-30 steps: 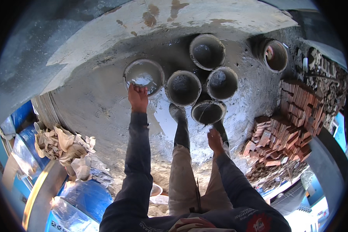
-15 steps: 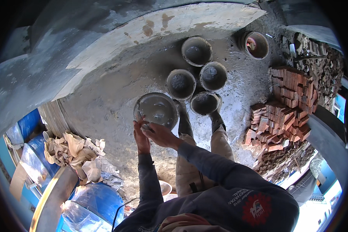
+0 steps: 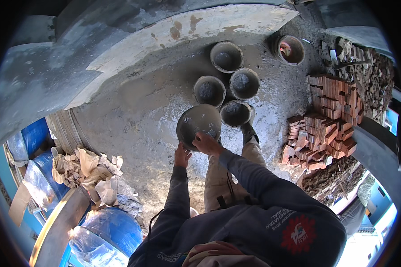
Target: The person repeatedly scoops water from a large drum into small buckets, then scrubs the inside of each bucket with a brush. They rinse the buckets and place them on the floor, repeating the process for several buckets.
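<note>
A wide round grey basin (image 3: 199, 118), coated with cement, is in front of me beside my left leg and looks tilted. My right hand (image 3: 207, 144) is closed over its near rim, fingers reaching inside. At the near left edge, my left hand (image 3: 181, 156) grips the rim from outside; some of its fingers are hidden. Just right of the basin stands a cement-crusted bucket (image 3: 235, 113), close to my right foot. Beyond it are three more buckets with grey material inside: one on the left (image 3: 209, 91), one on the right (image 3: 244, 83) and one farther off (image 3: 227, 57).
Another bucket (image 3: 290, 50) with something reddish inside stands at the far right. Stacked red bricks (image 3: 325, 124) rise on the right, next to rubble. Crumpled brown paper (image 3: 87, 171) and plastic-wrapped blue drums (image 3: 107, 231) lie to the left. A pale wall (image 3: 165, 40) borders the wet floor (image 3: 133, 115).
The basin has shifted right, toward my legs, and now tilts. My hands, earlier close together over its near left edge, have moved right and apart and now grip its rim.
</note>
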A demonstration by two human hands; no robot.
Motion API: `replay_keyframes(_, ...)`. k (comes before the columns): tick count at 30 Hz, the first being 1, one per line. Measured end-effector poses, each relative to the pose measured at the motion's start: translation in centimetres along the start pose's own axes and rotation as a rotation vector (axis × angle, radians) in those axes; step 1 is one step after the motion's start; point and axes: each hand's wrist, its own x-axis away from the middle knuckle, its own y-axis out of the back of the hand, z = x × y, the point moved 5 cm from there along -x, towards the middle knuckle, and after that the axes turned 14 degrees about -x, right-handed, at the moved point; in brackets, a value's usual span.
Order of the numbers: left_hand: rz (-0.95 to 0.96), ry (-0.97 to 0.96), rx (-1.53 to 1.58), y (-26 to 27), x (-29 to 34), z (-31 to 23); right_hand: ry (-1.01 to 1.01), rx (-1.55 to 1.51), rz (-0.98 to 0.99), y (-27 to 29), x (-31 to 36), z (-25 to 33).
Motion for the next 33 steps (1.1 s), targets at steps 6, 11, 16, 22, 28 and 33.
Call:
replay_keyframes(6, -0.003, -0.095, 0.072, -1.4, 3.3, -0.3, 0.015, 0.053, -0.017, -0.3, 0.3, -0.1)
replay_keyframes(11, 0.037, -0.139, 0.121, -1.5, 5.9, -0.9, 0.033, 0.127, -0.046, -1.0, 1.3, 1.0)
replay_keyframes(16, 0.117, -0.235, 0.143, -1.7, 6.5, -1.3, 0.097, 0.122, -0.05, -1.3, 1.7, 2.0)
replay_keyframes(22, 0.108, -0.252, 0.102, -1.0, 5.2, -1.0, 0.185, 0.112, -0.111, -1.2, 2.9, 2.1)
replay_keyframes(28, 0.102, -0.224, -0.101, -2.3, 4.5, -2.6, 0.299, 0.167, -0.348, 1.2, 6.7, -0.9)
replay_keyframes(33, 0.147, -0.191, -0.329, -7.9, 5.5, -4.3, 0.167, 0.01, -0.501, 6.3, 7.1, -5.0)
